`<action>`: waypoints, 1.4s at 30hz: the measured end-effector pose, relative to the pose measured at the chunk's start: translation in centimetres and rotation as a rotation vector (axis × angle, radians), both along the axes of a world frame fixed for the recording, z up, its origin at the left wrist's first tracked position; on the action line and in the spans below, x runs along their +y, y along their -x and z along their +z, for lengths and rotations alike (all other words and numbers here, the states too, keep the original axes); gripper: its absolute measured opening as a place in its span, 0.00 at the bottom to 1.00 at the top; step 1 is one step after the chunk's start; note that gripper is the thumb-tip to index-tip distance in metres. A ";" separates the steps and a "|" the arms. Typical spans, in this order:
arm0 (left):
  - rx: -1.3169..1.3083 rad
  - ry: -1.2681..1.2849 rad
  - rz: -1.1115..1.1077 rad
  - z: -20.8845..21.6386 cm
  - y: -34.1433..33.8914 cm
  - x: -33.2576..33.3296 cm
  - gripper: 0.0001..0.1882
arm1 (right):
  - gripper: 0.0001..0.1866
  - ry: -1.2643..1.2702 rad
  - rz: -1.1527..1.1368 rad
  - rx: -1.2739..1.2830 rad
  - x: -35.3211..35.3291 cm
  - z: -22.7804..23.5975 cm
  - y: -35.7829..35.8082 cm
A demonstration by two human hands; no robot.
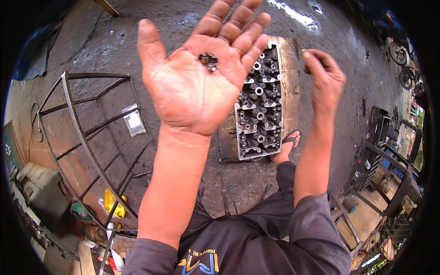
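At the far left, beyond the rim of the work area, stands a grey, boxy piece of equipment (42,187). Next comes an open frame of welded steel bars (96,74) on the dark, stained ground, with a clear packet with a white patch (134,121) seen through its bars and a yellow plastic container (114,205) near its lower end. The left hand (190,94) is held out palm up, fingers stretched and thumb spread, gripping nothing; a small cluster of dark, shiny metal pieces (209,61) rests loose on the palm, just below the fingers. Behind that hand and partly hidden by it, an engine cylinder head (260,110) lies with its valve springs and round bores facing up, on a flattened sheet of brown cardboard (290,87). A sandalled foot (286,147) stands just beside its lower right corner. Further right, the right hand (326,79) is raised with thumb and fingers drawn together; a tiny pale speck shows at the tips, and whether it is a held piece I cannot tell. A spoked motorcycle wheel (398,53) stands at the far right.
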State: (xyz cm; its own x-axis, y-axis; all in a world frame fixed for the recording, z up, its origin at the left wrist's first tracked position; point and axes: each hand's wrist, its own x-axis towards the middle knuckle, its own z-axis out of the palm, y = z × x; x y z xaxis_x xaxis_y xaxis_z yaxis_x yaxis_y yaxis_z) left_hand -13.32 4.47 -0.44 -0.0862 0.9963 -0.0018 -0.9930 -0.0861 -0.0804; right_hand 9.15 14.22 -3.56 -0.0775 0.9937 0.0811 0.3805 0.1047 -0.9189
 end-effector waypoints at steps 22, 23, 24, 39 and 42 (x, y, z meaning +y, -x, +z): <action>0.046 0.086 -0.062 -0.4 -0.5 -1.9 0.55 | 0.11 0.084 -0.004 -0.718 0.5 -26.9 -4.1; 0.046 0.086 -0.066 -0.3 -0.5 -2.0 0.55 | 0.11 0.092 -0.014 -0.739 0.4 -27.0 -4.1; 0.042 0.089 -0.068 -0.3 -0.5 -2.0 0.55 | 0.11 0.109 -0.025 -0.767 0.4 -27.1 -4.0; 0.033 0.098 -0.078 -0.3 -0.7 -2.2 0.56 | 0.09 -0.005 0.005 -0.971 0.6 -27.4 -3.4; 0.018 0.103 -0.084 -0.3 -0.8 -2.2 0.57 | 0.08 -0.070 0.030 -1.001 0.1 -27.6 -3.8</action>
State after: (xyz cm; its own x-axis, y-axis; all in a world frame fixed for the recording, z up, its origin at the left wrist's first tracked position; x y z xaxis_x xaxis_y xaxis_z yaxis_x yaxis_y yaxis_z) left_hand -12.51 2.28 -0.78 -0.0037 0.9946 -0.1038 -0.9983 -0.0097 -0.0575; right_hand 12.91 14.36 -31.17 -0.1668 0.9857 0.0235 0.9711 0.1684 -0.1690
